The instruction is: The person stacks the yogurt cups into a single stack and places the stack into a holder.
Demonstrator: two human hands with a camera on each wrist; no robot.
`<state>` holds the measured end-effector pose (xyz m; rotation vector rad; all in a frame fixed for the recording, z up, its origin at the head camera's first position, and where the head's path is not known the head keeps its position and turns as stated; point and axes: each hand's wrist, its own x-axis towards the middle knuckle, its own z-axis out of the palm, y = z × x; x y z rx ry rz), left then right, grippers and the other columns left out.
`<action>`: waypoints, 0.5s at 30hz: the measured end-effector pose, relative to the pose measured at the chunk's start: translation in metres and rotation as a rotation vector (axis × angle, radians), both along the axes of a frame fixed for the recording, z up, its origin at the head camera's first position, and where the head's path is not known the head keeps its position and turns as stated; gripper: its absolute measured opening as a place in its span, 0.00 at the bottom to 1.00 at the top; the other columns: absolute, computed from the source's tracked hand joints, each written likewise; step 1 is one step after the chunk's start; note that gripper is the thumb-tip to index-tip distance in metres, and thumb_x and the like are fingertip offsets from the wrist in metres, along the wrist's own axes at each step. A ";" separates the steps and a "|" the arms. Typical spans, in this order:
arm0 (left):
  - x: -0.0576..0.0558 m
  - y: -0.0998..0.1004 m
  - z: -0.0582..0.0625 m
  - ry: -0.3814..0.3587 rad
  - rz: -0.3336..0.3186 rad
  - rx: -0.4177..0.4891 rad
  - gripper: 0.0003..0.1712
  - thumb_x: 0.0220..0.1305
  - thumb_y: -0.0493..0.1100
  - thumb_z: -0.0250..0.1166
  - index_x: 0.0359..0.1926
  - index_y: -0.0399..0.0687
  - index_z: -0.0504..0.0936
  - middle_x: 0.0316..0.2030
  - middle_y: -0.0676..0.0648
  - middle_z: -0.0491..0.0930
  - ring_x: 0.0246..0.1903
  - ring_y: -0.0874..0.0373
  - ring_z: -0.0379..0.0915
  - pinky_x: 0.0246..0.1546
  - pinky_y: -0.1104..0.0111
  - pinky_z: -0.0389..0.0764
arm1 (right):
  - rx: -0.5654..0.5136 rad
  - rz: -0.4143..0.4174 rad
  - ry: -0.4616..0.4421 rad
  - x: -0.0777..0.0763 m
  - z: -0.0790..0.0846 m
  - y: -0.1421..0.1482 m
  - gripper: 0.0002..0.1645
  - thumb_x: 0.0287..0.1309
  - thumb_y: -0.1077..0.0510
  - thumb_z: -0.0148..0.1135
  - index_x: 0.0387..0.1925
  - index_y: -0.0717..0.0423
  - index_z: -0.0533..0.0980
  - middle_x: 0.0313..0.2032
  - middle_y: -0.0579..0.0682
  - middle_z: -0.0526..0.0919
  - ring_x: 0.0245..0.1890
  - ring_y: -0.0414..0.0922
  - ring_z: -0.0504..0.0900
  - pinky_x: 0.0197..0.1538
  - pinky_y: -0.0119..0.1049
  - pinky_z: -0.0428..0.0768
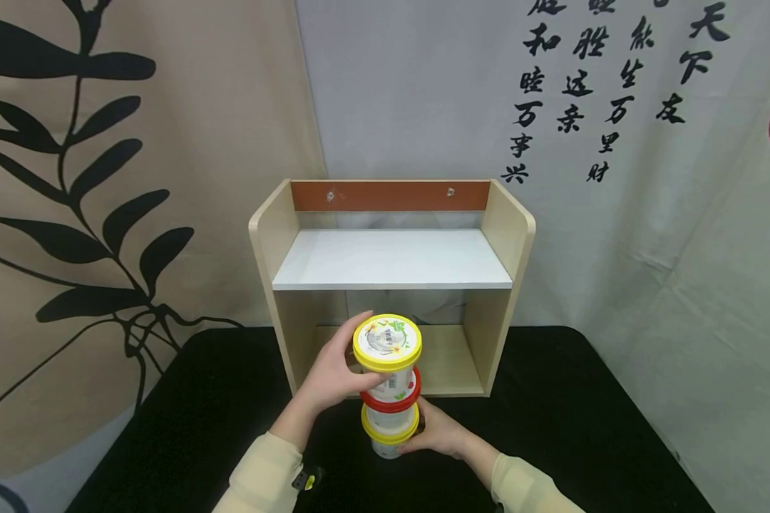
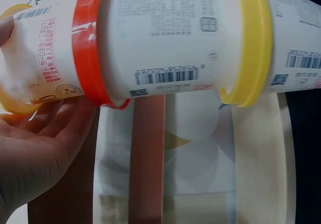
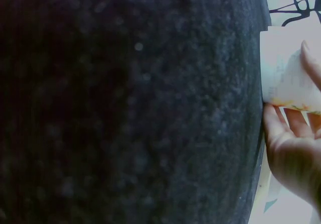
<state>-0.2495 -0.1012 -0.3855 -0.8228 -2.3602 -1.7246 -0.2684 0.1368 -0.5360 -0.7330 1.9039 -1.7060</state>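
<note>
Three white lidded plastic tubs stand stacked in front of a small shelf unit. The top tub has a yellow lid with a leafy print, the middle tub a red lid, the bottom tub a yellow one. My left hand grips the top tub from the left, thumb across its front. From the right, my right hand holds the bottom tub, low near the black table. Barcodes and printed text show on the middle tub in the left wrist view. Fingers of the right hand wrap the bottom tub in the right wrist view.
Just behind the stack stands the wooden shelf unit, with a white upper shelf, a brown back rail and a pale lower shelf. It rests on the black table. Printed cloth hangs behind, with leaves and black characters.
</note>
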 end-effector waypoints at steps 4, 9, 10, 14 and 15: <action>-0.001 0.002 -0.002 -0.007 -0.011 -0.010 0.53 0.48 0.40 0.77 0.73 0.49 0.59 0.62 0.44 0.70 0.54 0.47 0.71 0.50 0.55 0.80 | -0.005 0.002 -0.001 0.000 0.000 0.001 0.44 0.54 0.66 0.71 0.69 0.53 0.59 0.61 0.52 0.73 0.63 0.52 0.71 0.64 0.51 0.70; -0.003 0.002 -0.004 -0.020 -0.016 0.004 0.53 0.48 0.40 0.77 0.73 0.45 0.58 0.62 0.44 0.70 0.55 0.46 0.71 0.51 0.51 0.80 | -0.014 0.006 -0.007 0.000 -0.001 0.000 0.45 0.54 0.66 0.71 0.69 0.53 0.59 0.62 0.52 0.73 0.63 0.52 0.71 0.64 0.50 0.70; -0.003 0.002 -0.004 -0.022 -0.015 0.005 0.53 0.48 0.40 0.77 0.73 0.45 0.58 0.62 0.44 0.70 0.54 0.46 0.71 0.51 0.52 0.80 | -0.013 0.005 -0.007 0.000 -0.001 0.000 0.45 0.54 0.66 0.71 0.69 0.53 0.59 0.62 0.52 0.73 0.63 0.52 0.71 0.64 0.50 0.70; -0.003 0.001 -0.004 -0.023 -0.010 0.002 0.53 0.48 0.40 0.77 0.73 0.46 0.58 0.62 0.44 0.70 0.54 0.47 0.71 0.50 0.55 0.80 | -0.009 0.002 -0.007 0.000 -0.001 0.000 0.45 0.54 0.65 0.72 0.69 0.54 0.59 0.61 0.52 0.73 0.62 0.52 0.71 0.64 0.50 0.70; -0.003 0.000 -0.004 -0.023 -0.010 0.001 0.53 0.48 0.40 0.76 0.73 0.47 0.58 0.62 0.44 0.69 0.55 0.47 0.71 0.50 0.56 0.80 | -0.008 0.002 -0.007 0.000 -0.001 0.000 0.45 0.54 0.65 0.72 0.68 0.54 0.59 0.61 0.52 0.73 0.62 0.52 0.71 0.64 0.50 0.70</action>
